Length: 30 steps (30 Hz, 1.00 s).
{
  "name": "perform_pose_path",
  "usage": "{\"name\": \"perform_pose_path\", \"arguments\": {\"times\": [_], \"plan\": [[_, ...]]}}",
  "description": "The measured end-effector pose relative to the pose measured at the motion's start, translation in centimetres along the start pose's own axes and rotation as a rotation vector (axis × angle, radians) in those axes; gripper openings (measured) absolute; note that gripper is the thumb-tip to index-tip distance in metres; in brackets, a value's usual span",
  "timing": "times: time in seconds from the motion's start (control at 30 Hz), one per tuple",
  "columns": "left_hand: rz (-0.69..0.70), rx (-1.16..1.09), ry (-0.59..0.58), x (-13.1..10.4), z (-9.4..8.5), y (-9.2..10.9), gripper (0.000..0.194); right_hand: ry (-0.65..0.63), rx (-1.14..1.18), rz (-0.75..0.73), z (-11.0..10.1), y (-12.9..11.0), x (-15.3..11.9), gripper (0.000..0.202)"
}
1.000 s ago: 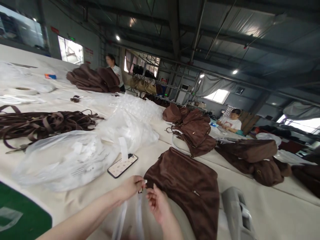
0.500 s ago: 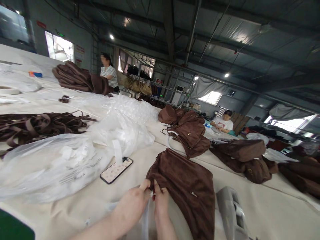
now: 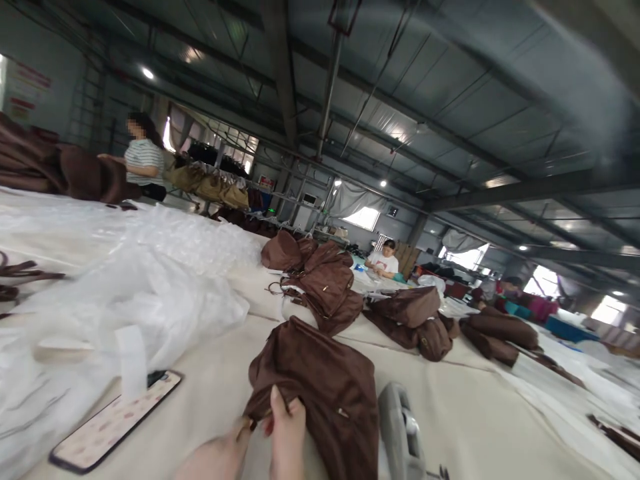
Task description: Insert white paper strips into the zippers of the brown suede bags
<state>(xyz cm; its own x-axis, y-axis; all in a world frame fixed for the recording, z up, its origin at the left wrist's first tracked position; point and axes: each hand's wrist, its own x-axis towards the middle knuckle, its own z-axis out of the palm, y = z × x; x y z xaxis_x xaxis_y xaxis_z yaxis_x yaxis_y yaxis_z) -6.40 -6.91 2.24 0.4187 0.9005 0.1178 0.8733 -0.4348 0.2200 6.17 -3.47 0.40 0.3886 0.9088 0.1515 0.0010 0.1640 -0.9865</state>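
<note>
A dark brown bag [image 3: 330,373] of soft, suede-like material lies in front of me, with a small zip pull on its face. My left hand [image 3: 220,447] is blurred and pinches the bag's lower left edge. Close beside it, my right hand [image 3: 287,427] grips the same edge, thumb up, fingers curled into the cloth. What exactly lies between my fingertips is hidden. To the right of the bag stands a grey tape dispenser [image 3: 401,430]. A phone in a patterned case [image 3: 115,423] lies to the left, with a white strip [image 3: 131,360] sticking up over it.
Clear plastic bags [image 3: 165,293] heap up on the left of the table [image 3: 480,413]. Beyond my bag lie more brown bags [image 3: 320,280], with others [image 3: 415,317] to the right. Brown straps [image 3: 25,273] show at the left edge. Two people [image 3: 143,160] are farther back.
My view has swung to the right, so things appear farther left. Both hands still hold the bag's edge; a white strip that hung below them is no longer visible.
</note>
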Motion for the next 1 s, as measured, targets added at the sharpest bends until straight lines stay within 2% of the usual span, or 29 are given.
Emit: {"name": "perform_pose_path", "arguments": {"times": [0.1, 0.2, 0.37, 0.47, 0.6, 0.73, 0.8, 0.9, 1.0], "plan": [[-0.031, -0.217, 0.029, 0.4, -2.1, -1.2, 0.039, 0.094, 0.155, 0.058, -0.4, -1.6, -0.8, 0.04], [-0.059, -0.436, -0.056, 0.9, -2.7, -2.3, 0.03, 0.101, 0.234, 0.123, -0.5, -1.8, -1.1, 0.036], [-0.162, -0.579, -0.116, 1.0, -0.1, -3.1, 0.026, 0.055, 0.228, 0.253, -0.1, 0.5, -1.3, 0.039], [-0.231, -0.629, -0.143, 0.8, 1.3, -3.2, 0.03, 0.041, 0.188, 0.26, 0.0, 1.7, -1.5, 0.041], [-0.302, -0.832, -0.134, 0.4, 2.6, -3.2, 0.037, 0.035, 0.11, 0.247, -0.1, 2.3, -1.5, 0.045], [-0.424, -0.977, -0.108, -0.2, 3.3, -2.8, 0.041, 0.013, 0.088, 0.27, 0.1, 2.7, -1.9, 0.047], [-0.496, -1.076, -0.14, -0.7, 2.8, -2.6, 0.044, 0.003, 0.062, 0.274, 0.2, 2.9, -2.1, 0.047], [-0.517, -1.329, -0.221, -1.1, 1.1, -2.8, 0.049, 0.001, 0.035, 0.268, 0.3, 2.9, -2.3, 0.046], [-0.595, -1.649, -0.468, -1.2, -1.0, -3.3, 0.05, -0.014, 0.072, 0.278, 0.4, 2.8, -2.4, 0.045]]}}
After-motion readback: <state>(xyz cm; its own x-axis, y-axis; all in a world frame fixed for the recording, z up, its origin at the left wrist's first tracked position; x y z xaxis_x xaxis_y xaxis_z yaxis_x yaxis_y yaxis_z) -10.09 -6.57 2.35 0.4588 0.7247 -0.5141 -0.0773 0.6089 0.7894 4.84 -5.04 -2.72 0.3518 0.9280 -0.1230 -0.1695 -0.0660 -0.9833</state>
